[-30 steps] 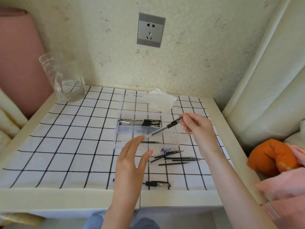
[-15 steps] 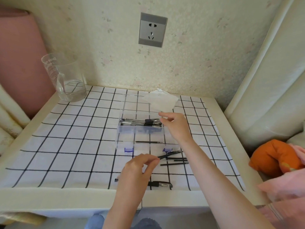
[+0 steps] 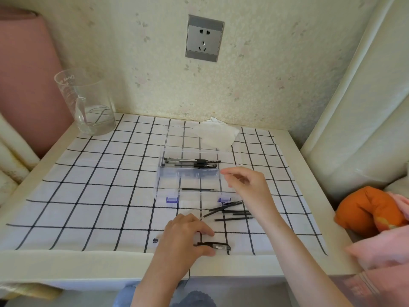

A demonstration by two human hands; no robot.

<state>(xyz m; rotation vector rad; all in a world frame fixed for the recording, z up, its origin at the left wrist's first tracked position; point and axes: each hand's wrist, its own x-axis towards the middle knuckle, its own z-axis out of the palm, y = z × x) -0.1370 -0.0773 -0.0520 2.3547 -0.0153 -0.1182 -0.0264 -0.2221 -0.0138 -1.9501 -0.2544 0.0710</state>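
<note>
While several assembled black-and-clear gel pens already lie inside the transparent plastic storage box, the left hand grasps another clear-barrelled, black-capped pen at the near edge of the white black-checked cloth. The right hand hovers by the box's right end, fingers loosely curled, holding nothing visible. Thin black refills lying loose between the hands suggest the work is roughly mid-course.

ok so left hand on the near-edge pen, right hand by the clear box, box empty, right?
Not empty: head view shows the clear box holding pens in its far compartment. Left hand on the near-edge pen and right hand by the box are correct.
</note>
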